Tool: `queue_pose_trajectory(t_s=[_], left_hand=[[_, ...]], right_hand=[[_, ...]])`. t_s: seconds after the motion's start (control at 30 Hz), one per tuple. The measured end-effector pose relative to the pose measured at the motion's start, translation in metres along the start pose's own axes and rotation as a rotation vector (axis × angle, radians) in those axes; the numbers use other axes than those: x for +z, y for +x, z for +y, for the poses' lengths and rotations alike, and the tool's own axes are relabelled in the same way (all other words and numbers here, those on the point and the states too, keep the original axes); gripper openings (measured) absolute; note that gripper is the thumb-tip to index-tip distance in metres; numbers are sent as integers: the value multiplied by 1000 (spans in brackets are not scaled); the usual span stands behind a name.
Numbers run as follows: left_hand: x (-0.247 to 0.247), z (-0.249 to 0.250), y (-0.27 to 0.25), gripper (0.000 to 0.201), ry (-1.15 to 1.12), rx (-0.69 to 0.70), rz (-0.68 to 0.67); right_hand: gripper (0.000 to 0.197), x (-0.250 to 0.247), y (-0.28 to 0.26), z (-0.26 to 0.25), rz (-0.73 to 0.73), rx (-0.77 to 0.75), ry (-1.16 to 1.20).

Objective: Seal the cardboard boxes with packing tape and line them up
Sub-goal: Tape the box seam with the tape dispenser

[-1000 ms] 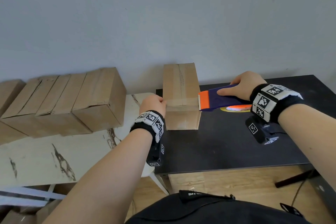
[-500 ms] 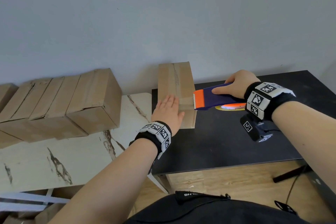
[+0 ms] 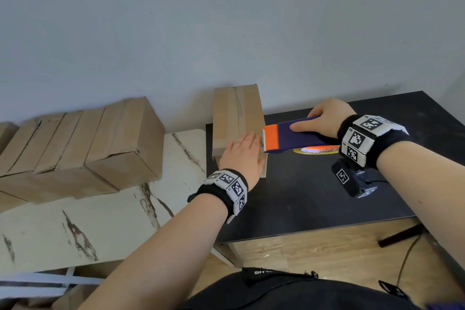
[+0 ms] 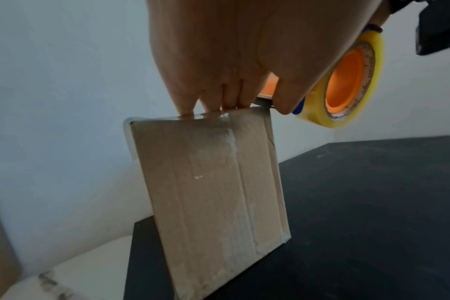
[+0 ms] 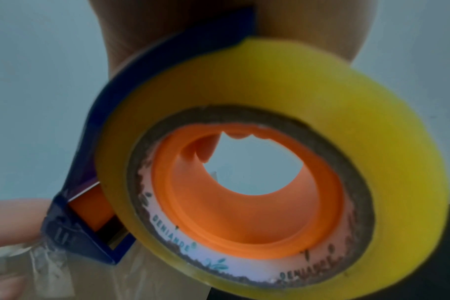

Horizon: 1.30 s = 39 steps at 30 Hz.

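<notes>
**Entry: one box under tape, dispenser at its right edge**

Left fingers [image 4: 185, 101]: straight, laid flat together, pressing clear tape onto the top of the box; nothing gripped. Left hand [image 3: 242, 156] lies palm down over the near end of the box top, wrist angled in from the near left.

Right fingers [image 3: 305, 126]: wrapped round the blue body of the tape dispenser [image 3: 299, 137], thumb along its near side. Right hand [image 3: 327, 118] holds the tool level, its orange toothed end against the right top edge of the box, just beside the left fingertips. Yellow tape roll [image 5: 283, 158] with orange hub hangs below the hand.

Box [image 3: 236, 116]: cardboard, standing at the far left corner of the black table [image 3: 314, 196], close to the wall. Clear tape [image 4: 213, 138] runs over its top and down the near face; a loose end folds round the upper left corner.

Other boxes [image 3: 83, 148]: several, side by side in a row on the white marbled table [image 3: 120, 221] to the left, touching one another; whether all are taped cannot be told.

Progress, as judged: strip on this box appears laid and is being pressed down; cutting it free at the teeth looks to be the step in hand. Left to do: move this box over to join the row.
</notes>
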State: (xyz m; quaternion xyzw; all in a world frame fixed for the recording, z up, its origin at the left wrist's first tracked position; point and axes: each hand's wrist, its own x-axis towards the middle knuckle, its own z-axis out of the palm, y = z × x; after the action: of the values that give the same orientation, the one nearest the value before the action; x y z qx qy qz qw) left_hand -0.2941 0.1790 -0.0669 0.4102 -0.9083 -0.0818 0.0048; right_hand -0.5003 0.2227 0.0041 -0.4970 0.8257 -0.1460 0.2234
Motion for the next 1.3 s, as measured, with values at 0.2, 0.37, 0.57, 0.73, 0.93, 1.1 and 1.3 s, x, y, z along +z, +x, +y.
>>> queue_pose_trajectory(t_s=[0.2, 0.37, 0.57, 0.73, 0.93, 1.1, 1.3], left_hand=[[9, 4, 2, 63, 85, -9, 55], [12, 1, 1, 67, 117, -11, 66], [14, 2, 0, 70, 144, -13, 73], [14, 0, 2, 68, 158, -19, 68], [9, -2, 5, 64, 134, -45, 37], [1, 12, 14, 58, 68, -135, 8], [-2, 42, 34, 41, 1, -359, 194]], right_hand=[[41, 2, 4, 7, -8, 0, 55], [42, 2, 6, 11, -42, -17, 92], [42, 3, 7, 28, -56, -37, 166], [40, 2, 11, 39, -113, -55, 214], [40, -8, 16, 60, -127, -47, 180], [44, -7, 15, 69, -68, -54, 81], [51, 6, 15, 53, -67, -71, -60]])
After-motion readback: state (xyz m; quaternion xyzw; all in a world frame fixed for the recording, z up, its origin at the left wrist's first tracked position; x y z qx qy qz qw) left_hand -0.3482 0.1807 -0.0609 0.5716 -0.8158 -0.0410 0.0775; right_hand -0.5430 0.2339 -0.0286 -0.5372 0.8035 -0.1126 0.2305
